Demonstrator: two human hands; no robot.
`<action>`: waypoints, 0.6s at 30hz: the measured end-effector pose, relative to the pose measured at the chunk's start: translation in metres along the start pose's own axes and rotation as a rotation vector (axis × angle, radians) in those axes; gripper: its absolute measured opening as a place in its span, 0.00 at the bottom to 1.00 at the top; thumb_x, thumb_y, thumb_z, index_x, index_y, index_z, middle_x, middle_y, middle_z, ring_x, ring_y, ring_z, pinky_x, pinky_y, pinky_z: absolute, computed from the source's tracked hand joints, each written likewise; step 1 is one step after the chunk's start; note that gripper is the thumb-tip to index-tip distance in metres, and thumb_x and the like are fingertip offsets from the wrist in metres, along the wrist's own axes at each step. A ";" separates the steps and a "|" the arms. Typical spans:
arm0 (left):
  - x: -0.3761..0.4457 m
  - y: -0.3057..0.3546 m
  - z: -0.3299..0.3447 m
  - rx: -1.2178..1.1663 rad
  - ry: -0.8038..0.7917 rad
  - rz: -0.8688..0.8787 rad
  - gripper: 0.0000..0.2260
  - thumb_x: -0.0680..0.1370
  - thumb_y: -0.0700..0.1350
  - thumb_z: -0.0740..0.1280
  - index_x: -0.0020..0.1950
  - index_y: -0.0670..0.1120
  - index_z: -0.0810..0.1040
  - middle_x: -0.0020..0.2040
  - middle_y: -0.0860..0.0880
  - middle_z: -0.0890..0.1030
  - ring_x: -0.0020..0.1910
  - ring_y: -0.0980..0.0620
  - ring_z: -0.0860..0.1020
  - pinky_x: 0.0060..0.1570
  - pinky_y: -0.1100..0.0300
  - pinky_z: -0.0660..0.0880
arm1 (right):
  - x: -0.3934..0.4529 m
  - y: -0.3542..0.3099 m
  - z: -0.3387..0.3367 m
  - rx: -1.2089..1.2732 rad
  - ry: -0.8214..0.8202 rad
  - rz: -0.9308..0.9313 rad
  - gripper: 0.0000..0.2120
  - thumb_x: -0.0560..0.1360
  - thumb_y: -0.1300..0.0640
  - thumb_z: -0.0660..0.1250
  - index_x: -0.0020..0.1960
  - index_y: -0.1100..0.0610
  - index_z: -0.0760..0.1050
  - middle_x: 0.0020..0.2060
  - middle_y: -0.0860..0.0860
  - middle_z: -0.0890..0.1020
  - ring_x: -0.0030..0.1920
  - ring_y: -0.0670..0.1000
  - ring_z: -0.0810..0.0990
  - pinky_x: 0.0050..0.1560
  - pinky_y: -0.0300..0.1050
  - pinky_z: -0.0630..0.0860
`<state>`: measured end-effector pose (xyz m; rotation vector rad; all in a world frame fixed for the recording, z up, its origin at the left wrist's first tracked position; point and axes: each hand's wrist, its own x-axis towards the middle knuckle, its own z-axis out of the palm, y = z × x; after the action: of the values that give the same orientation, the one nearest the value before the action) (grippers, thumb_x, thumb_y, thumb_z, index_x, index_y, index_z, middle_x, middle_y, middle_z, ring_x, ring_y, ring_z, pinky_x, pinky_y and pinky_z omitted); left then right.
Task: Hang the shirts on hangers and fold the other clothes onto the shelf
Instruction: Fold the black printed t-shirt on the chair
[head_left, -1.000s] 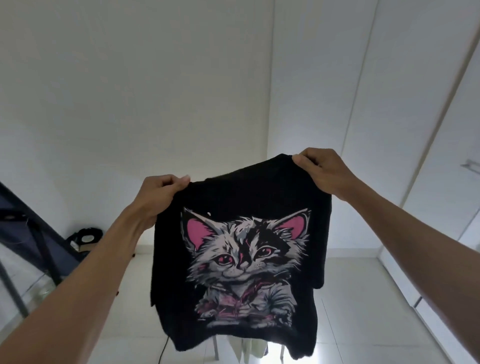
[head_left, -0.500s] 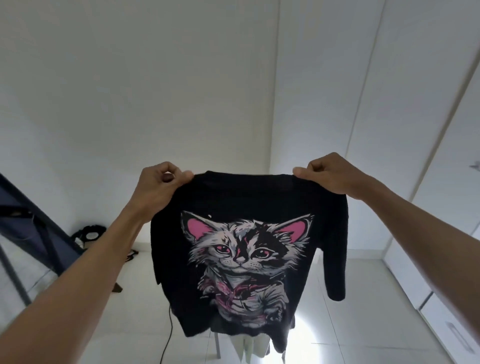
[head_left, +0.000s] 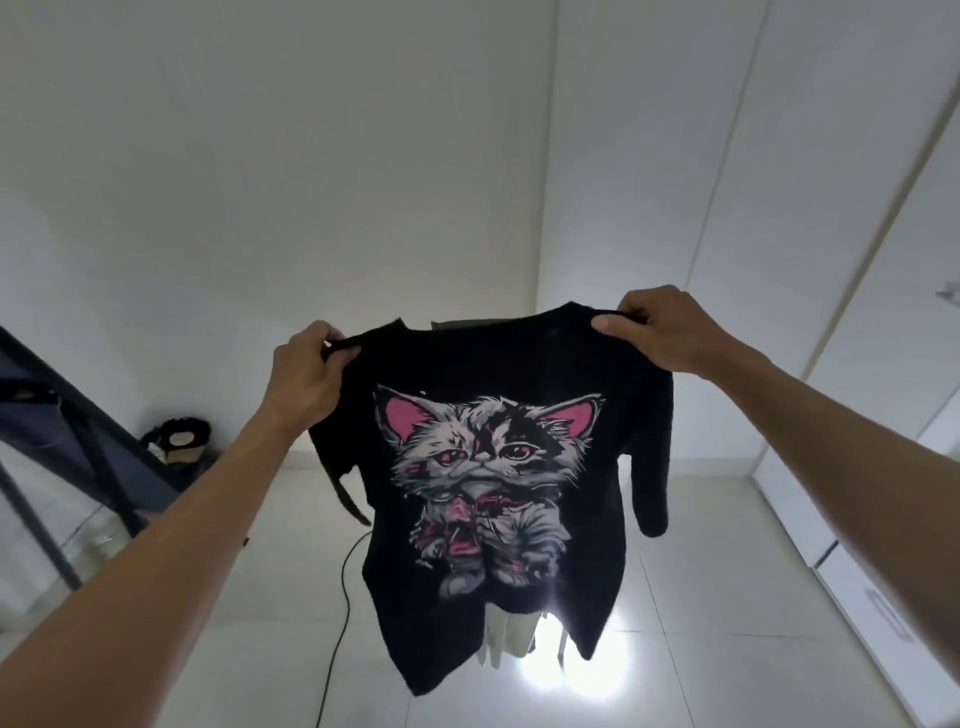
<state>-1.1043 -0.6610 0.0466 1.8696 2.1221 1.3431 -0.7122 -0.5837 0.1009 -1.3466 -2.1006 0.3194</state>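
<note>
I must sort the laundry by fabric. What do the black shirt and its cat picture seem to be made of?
The black shirt looks like soft matte knit, probably cotton: it drapes limply from both hands. The cat picture seems a flat printed ink layer; the exact type is unclear.

Black T-shirt (head_left: 587, 415): soft knit cloth, matt, slightly fuzzy at the edges. Cat print (head_left: 488, 483) on the shirt: flatter layer in grey, white and pink, with a faint sheen where light falls. Floor (head_left: 701, 597): large pale tiles, smooth and glossy, mirroring a bright glare patch. Walls (head_left: 260, 182): matt white, smooth painted finish. Wardrobe doors (head_left: 852, 208): smooth white panels, satin look. Cable (head_left: 340, 613) on the floor: thin, dark, smooth, plastic-looking sheath. Dark frame (head_left: 67, 415) at left: smooth, dull bars, material unclear.
</note>
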 end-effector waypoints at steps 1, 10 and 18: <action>-0.001 -0.006 -0.001 0.041 -0.031 0.038 0.07 0.81 0.46 0.67 0.50 0.42 0.77 0.39 0.46 0.78 0.40 0.45 0.75 0.42 0.56 0.67 | -0.004 0.002 0.002 -0.022 -0.023 -0.001 0.21 0.77 0.41 0.69 0.40 0.59 0.78 0.32 0.52 0.77 0.34 0.50 0.74 0.36 0.44 0.68; -0.024 -0.054 -0.003 0.143 -0.041 0.103 0.09 0.82 0.37 0.58 0.56 0.39 0.77 0.51 0.39 0.80 0.48 0.42 0.77 0.49 0.53 0.70 | -0.047 0.005 0.027 -0.167 -0.274 0.100 0.16 0.74 0.45 0.74 0.38 0.58 0.80 0.32 0.54 0.80 0.35 0.50 0.77 0.34 0.40 0.69; -0.060 -0.072 -0.001 0.312 -0.308 0.265 0.12 0.83 0.45 0.62 0.54 0.37 0.77 0.48 0.37 0.79 0.46 0.35 0.78 0.47 0.47 0.72 | -0.091 0.023 0.058 -0.267 -0.183 0.272 0.12 0.81 0.52 0.65 0.51 0.60 0.83 0.41 0.53 0.80 0.44 0.52 0.75 0.47 0.41 0.65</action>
<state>-1.1452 -0.7040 -0.0253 2.3622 2.0727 0.7097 -0.7043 -0.6466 0.0109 -1.8297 -2.1666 0.2895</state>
